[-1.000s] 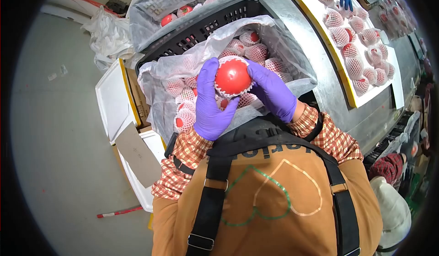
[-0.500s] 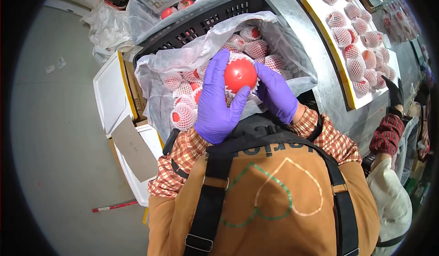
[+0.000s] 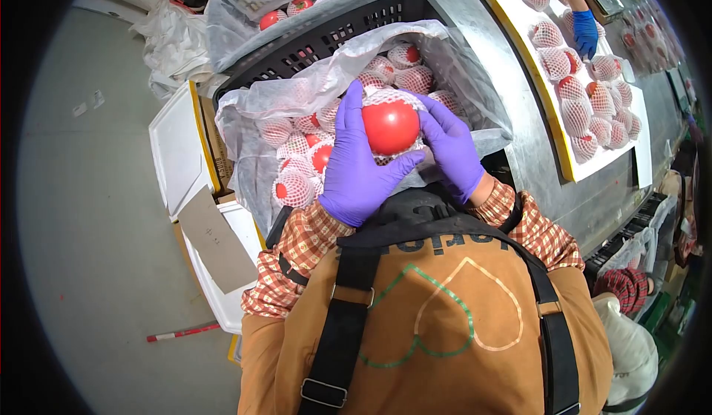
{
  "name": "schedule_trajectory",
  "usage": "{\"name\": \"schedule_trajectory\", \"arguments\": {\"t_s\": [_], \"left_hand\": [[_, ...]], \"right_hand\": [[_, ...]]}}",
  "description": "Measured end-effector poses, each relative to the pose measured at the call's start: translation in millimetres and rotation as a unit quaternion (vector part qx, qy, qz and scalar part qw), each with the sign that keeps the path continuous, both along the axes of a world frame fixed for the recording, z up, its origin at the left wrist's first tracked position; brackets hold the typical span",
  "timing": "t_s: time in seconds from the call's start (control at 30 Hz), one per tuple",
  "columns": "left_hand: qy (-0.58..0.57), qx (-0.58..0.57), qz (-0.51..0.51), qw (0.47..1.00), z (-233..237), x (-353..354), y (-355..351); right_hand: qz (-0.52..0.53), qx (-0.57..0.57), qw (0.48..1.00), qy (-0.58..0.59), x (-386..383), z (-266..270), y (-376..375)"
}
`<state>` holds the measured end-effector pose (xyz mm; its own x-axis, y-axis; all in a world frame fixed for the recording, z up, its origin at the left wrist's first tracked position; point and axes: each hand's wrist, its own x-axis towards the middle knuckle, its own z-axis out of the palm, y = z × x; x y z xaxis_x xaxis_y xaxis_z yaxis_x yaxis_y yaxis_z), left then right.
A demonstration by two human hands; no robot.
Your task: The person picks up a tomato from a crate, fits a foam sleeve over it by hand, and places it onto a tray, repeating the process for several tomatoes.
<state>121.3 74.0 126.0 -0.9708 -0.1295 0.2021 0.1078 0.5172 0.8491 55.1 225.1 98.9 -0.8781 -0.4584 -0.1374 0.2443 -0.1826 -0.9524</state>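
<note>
Between my two purple-gloved hands is a smooth, round red tomato (image 3: 391,127), partly wrapped in a white foam net (image 3: 386,96). My left hand (image 3: 357,159) cups its left side, with the thumb stretched out below it. On the other side, my right hand (image 3: 451,148) has its fingers curled against the tomato and net. Directly under my hands is a dark crate (image 3: 319,43) with a translucent liner (image 3: 259,96). Inside it lie several net-wrapped tomatoes (image 3: 294,188); my hands hide part of them.
Another lined crate (image 3: 222,25) stands behind. On the metal table (image 3: 530,129) at right is a yellow-edged white tray (image 3: 558,148) with netted tomatoes. A co-worker's blue-gloved hand (image 3: 585,33) reaches over it. White boxes (image 3: 178,144) stand at left.
The tomato has turned in my hands, so the small dark spot on its end no longer shows. At right, a dark-gloved hand has left the tray and a blue-gloved hand has come in.
</note>
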Motion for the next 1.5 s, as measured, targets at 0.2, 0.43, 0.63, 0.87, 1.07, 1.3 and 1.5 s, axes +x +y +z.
{"name": "schedule_trajectory", "arguments": {"t_s": [0.2, 0.43, 0.63, 0.87, 1.07, 1.3, 1.5], "left_hand": [[-0.061, 0.091, 0.041, 0.993, -8, -1, -5], [-0.097, 0.635, 0.002, 0.766, -7, 13, -14], [-0.111, 0.756, 0.038, 0.644, 3, 9, -22], [-0.199, 0.801, -0.081, 0.559, 0, 10, -28], [-0.214, 0.766, -0.173, 0.581, -23, 7, -42], [-0.08, 0.272, -0.039, 0.958, 10, 11, -26], [0.05, -0.008, -0.029, 0.998, 16, 15, -26]], "right_hand": [[0.007, 0.085, 0.964, 0.251, -3, -4, -2], [0.099, 0.299, 0.924, 0.215, -26, -8, 33], [0.163, -0.226, 0.935, -0.222, -19, 18, 56], [0.177, -0.418, 0.855, -0.25, -6, 7, 45], [0.098, -0.446, 0.872, -0.178, -26, 12, 49], [-0.017, -0.306, 0.949, -0.067, -35, 7, 61], [-0.012, -0.114, 0.989, -0.097, -16, 18, 46]]}}
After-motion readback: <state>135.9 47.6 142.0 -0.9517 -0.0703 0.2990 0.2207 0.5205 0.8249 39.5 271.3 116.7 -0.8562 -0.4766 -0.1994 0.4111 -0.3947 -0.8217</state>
